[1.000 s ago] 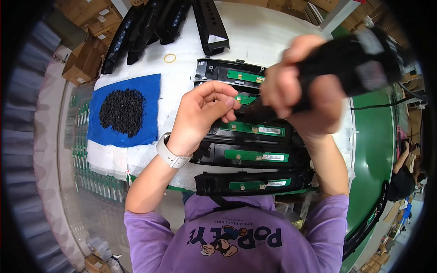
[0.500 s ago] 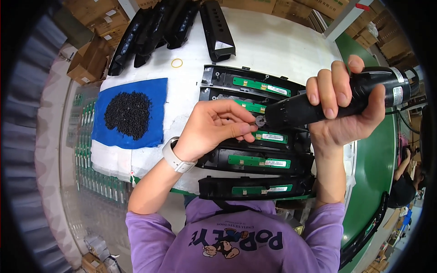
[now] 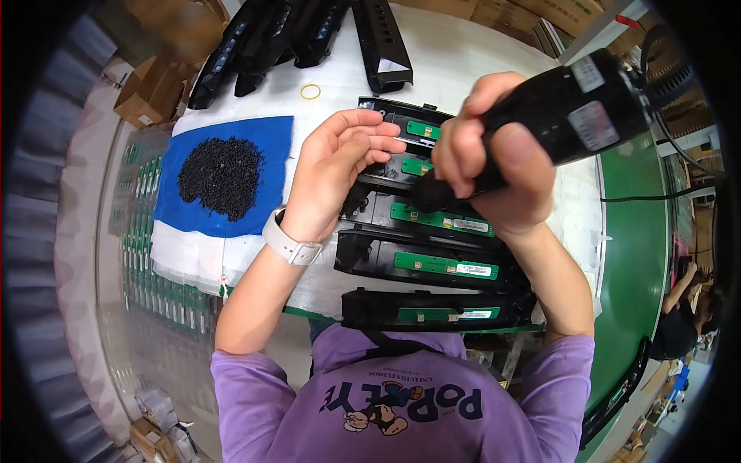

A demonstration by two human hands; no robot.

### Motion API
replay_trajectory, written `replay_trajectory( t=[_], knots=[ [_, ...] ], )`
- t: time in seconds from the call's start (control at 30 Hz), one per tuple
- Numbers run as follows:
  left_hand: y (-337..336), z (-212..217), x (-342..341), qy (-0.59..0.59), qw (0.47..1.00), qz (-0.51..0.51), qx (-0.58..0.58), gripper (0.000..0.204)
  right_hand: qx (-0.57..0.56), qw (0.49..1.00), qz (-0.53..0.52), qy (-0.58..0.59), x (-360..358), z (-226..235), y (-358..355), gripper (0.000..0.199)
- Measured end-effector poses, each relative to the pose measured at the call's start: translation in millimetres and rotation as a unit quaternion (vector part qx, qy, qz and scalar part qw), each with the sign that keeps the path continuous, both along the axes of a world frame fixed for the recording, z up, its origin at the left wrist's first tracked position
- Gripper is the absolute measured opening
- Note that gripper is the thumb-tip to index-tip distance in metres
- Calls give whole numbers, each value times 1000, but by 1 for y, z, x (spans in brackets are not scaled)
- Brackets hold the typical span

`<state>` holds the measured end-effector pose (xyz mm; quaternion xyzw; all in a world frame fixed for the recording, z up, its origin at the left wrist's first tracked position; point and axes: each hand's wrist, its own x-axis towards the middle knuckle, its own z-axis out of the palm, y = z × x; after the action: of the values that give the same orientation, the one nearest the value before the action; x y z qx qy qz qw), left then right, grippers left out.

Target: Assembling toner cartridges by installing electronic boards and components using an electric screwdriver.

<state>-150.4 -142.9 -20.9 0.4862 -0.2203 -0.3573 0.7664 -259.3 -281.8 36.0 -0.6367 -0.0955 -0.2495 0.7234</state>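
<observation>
My right hand is wrapped round a black electric screwdriver. The tool is tilted, its nose pointing down and left onto the green circuit board in the middle black plastic housing; the exact tip contact is hard to make out. My left hand, with a white watch band on the wrist, hovers over the left ends of the upper housings. Its fingers are loosely bent and apart, and nothing shows between them. Two more housings, a near one and its neighbour, lie closer to me with boards inside.
On the left, a blue cloth bears a pile of small black screws. Several black housings stand at the back, beside a yellow ring. A cable runs off right. Racked green boards sit left of the table.
The screwdriver has swung down from a near-level position, its nose now at the middle board. My left hand has left the tool's nose and moved up and left, its pinch loosened.
</observation>
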Motion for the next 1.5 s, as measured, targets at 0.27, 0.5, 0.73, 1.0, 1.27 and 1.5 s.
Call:
replay_trajectory(
  t=[0.27,0.5,0.73,1.0,1.27,1.5],
  knots=[
    [3,8,-2,10,1000,6,2,23,-15,999,24,26,12,-5,18,38],
    [0,-4,1,0,1000,14,9,28,-50,997,60,-15,17,-15,27,26],
    [-5,-19,4,-28,999,0,34,29,-67,994,75,-49,21,-19,30,25],
    [-1,0,-2,-8,1000,16,17,10,3,993,121,-7,14,8,-1,38],
    [0,1,-9,-8,997,-82,0,13,157,966,121,-163,-8,33,-34,41],
    [-1,-1,-18,-68,993,-92,39,12,197,965,81,-154,-14,27,-37,39]
  ],
)
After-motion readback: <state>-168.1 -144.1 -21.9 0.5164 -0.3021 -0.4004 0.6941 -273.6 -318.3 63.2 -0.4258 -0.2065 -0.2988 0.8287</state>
